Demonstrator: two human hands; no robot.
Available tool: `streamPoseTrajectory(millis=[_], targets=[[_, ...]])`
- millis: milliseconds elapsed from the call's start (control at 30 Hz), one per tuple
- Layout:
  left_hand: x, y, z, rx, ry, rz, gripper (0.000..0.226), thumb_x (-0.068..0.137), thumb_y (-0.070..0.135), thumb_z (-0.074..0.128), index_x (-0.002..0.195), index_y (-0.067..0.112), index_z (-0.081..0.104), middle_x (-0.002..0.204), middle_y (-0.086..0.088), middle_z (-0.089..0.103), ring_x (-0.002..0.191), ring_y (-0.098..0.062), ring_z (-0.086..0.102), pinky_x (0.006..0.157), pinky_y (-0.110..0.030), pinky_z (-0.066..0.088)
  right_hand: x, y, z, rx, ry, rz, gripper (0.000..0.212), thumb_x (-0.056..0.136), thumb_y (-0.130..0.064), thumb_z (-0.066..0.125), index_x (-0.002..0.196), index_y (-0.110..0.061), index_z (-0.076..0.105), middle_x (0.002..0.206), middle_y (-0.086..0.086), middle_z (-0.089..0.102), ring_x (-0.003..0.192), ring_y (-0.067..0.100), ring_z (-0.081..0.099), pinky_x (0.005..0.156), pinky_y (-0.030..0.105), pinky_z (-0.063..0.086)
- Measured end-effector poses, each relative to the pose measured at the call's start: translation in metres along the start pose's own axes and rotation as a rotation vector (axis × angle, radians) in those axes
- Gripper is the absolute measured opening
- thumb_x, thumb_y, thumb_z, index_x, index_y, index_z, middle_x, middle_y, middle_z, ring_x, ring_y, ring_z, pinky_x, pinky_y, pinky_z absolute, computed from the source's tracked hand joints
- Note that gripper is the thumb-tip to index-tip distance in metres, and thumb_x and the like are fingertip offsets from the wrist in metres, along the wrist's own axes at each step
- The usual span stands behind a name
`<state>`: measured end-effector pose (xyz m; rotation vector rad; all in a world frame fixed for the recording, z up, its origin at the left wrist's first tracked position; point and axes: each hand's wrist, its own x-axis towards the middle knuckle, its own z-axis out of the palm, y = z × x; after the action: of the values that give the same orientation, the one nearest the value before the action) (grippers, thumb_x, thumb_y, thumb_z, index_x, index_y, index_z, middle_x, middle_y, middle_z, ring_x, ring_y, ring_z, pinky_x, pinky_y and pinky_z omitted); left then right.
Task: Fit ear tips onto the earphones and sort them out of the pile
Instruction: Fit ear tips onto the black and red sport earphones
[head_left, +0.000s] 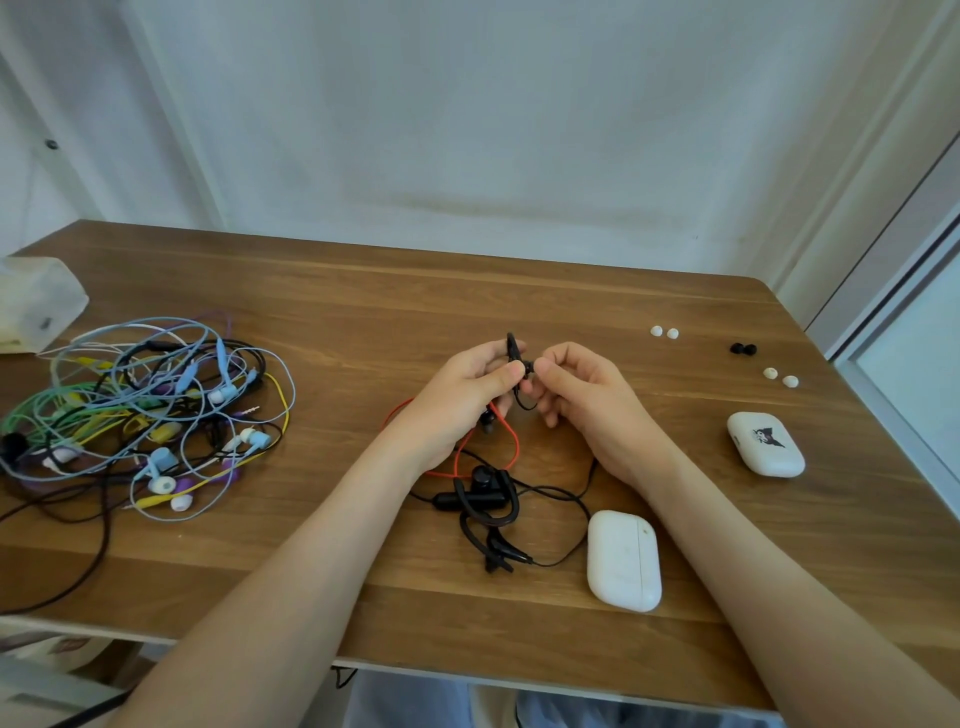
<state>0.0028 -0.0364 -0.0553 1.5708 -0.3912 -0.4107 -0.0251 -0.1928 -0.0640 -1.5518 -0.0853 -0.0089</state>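
Mid-task: left hand (467, 387) grips a black ear-hook earphone (513, 347) over mid-table, right hand (582, 389) pinches what looks like its ear tip (528, 368); tangled earphone pile (150, 415) apparently unsorted at left, spare ear tips (664, 331) unused at right.

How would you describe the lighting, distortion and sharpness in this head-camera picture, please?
Head view: soft, even light, only faint shadows beneath the near white case; head view: the wide angle bows the far edge of the table and tilts the wall lines; head view: the left hand, right hand and the black earphone they hold are sharp, the cable pile softer toward the left edge.
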Motion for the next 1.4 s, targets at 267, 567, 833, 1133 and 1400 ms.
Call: streamPoseTrajectory(millis=[267,567,833,1133,1400], targets=[[-0.0005,0.0001,0.0004,-0.03,-0.008,0.023,0.024,0.1,0.011,0.045,0.121,0.017,0.055,0.076,0.004,0.058,0.052,-0.004,0.046,0.051,-0.012,0.038,0.0007,0.0023,-0.0027,0.044,-0.01,-0.035,0.008,0.096,-0.011,0.053,0.099,-0.011,0.061,0.081,0.009,0.061,0.068,0.013,0.055,0.057,0.023,0.045],[-0.0013,-0.0001,-0.0003,-0.037,-0.017,0.028,0.02,0.1,0.012,0.046,0.114,0.02,0.059,0.073,0.007,0.059,0.054,-0.005,0.046,0.051,-0.014,0.037,-0.0024,0.0016,0.0003,-0.037,0.008,-0.106,0.014,0.096,-0.003,0.05,0.096,-0.012,0.06,0.077,0.002,0.065,0.07,0.01,0.057,0.06,0.021,0.046],[-0.0013,-0.0002,-0.0006,-0.045,0.015,0.022,0.021,0.1,0.011,0.046,0.117,0.016,0.057,0.073,0.004,0.058,0.052,-0.005,0.046,0.047,-0.016,0.037,0.0001,0.0033,-0.0015,0.05,-0.006,-0.092,0.018,0.096,0.004,0.045,0.099,-0.01,0.056,0.078,0.005,0.065,0.069,0.01,0.059,0.061,0.021,0.047],[0.0001,-0.0016,-0.0011,-0.013,0.008,0.02,0.017,0.099,0.013,0.048,0.111,0.02,0.059,0.074,0.003,0.057,0.053,-0.004,0.047,0.051,-0.015,0.037,0.0013,0.0026,-0.003,0.165,-0.043,-0.042,0.018,0.096,0.008,0.042,0.094,-0.006,0.053,0.072,0.005,0.066,0.063,0.009,0.059,0.058,0.018,0.047],[0.0009,-0.0018,-0.0025,0.033,-0.028,0.027,0.027,0.1,0.014,0.047,0.126,0.011,0.055,0.069,0.01,0.058,0.053,-0.002,0.047,0.052,-0.014,0.037,0.0019,0.0018,-0.0056,0.203,-0.074,-0.007,0.014,0.093,0.006,0.047,0.09,-0.003,0.057,0.073,0.011,0.064,0.06,0.01,0.058,0.054,0.019,0.046]])
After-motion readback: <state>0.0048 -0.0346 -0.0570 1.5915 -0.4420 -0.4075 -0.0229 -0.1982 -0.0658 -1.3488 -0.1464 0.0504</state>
